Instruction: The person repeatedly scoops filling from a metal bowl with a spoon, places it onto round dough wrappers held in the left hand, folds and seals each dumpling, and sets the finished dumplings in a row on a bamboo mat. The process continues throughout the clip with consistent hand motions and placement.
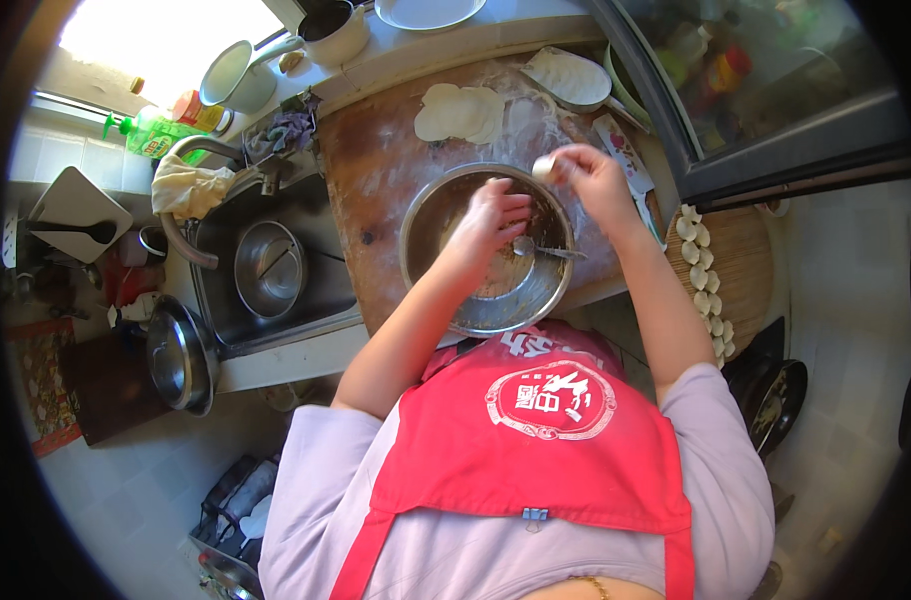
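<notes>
My right hand (587,180) pinches a small whitish dumpling (545,169) above the right rim of a steel mixing bowl (493,315). Over the bowl's middle, my left hand (497,214) has its fingers apart and holds nothing visible. A metal spoon (549,249) lies in the bowl, its handle across the right rim; brownish filling clings to the inner walls. Behind the bowl, overlapping round dough wrappers (459,112) lie on a floured wooden board (373,165). On a round woven tray (744,262) to the right, several shaped dumplings (699,277) stand in rows.
An oval dish of flour (572,79) and a flower-patterned cleaver (624,154) lie at the board's right. Left is a sink (223,322) with a steel pot (269,270) and a curved faucet (178,232). A dark-framed open window (793,146) juts in at upper right.
</notes>
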Demonstrator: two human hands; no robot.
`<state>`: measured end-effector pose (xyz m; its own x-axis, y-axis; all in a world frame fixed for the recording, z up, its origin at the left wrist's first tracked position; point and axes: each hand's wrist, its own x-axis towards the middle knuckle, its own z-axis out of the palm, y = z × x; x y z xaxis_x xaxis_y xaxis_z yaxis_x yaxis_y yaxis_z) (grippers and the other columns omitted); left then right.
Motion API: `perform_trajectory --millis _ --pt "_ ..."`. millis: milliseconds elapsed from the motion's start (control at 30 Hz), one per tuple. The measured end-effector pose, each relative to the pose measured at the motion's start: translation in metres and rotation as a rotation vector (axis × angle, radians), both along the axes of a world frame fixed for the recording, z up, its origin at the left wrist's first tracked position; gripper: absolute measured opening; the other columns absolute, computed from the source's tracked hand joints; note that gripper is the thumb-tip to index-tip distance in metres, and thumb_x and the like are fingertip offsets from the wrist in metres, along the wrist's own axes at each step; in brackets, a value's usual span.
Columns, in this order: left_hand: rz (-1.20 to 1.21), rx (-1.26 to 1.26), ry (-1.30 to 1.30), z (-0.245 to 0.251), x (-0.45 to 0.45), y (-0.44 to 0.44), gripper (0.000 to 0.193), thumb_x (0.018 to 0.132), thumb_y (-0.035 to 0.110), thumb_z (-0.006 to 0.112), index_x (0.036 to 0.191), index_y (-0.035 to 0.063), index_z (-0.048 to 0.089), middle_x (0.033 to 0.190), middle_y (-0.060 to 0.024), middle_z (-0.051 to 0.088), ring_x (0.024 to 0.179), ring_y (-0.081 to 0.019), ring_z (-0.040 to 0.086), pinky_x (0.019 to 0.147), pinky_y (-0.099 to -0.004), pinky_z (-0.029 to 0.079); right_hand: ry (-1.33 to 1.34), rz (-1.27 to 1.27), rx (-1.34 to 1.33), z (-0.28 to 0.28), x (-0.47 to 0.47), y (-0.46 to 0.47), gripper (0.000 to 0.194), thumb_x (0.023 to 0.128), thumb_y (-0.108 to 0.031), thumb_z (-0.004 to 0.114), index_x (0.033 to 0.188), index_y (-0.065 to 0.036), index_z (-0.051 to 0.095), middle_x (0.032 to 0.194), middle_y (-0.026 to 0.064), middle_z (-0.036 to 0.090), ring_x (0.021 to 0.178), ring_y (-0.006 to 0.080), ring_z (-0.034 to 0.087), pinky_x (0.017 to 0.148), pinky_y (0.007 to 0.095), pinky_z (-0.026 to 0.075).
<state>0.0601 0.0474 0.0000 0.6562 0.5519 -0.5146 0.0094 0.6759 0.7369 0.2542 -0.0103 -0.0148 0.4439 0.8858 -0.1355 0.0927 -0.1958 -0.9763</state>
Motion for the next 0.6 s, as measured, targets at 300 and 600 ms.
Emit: perform_trajectory --millis 300,600 --pt "0.305 0.085 0.056 0.001 -0.109 -0.009 0.039 0.103 0.028 0.044 0.133 0.0024 0.042 0.120 -0.0156 0.059 0.110 -0.0235 0.058 0.098 -0.0364 0.045 -0.585 -0.271 -0.226 -0.146 0.077 0.126 0.022 0.087 -0.020 0.062 0.102 -0.005 0.068 0.092 0.0192 0.068 0.084 0.0318 0.067 0.075 0.0381 0.052" --pt "0.381 0.098 0.044 -0.008 -0.134 -0.025 0.028 0.100 0.016 0.048 0.124 0.0033 0.050 0.111 -0.0122 0.064 0.100 -0.0185 0.062 0.092 -0.0317 0.049 0.382 -0.246 -0.178 -0.153 0.035 0.088 0.016 0.094 -0.014 0.057 0.101 -0.003 0.066 0.088 0.0098 0.068 0.074 0.0165 0.065 0.059 0.0288 0.051"
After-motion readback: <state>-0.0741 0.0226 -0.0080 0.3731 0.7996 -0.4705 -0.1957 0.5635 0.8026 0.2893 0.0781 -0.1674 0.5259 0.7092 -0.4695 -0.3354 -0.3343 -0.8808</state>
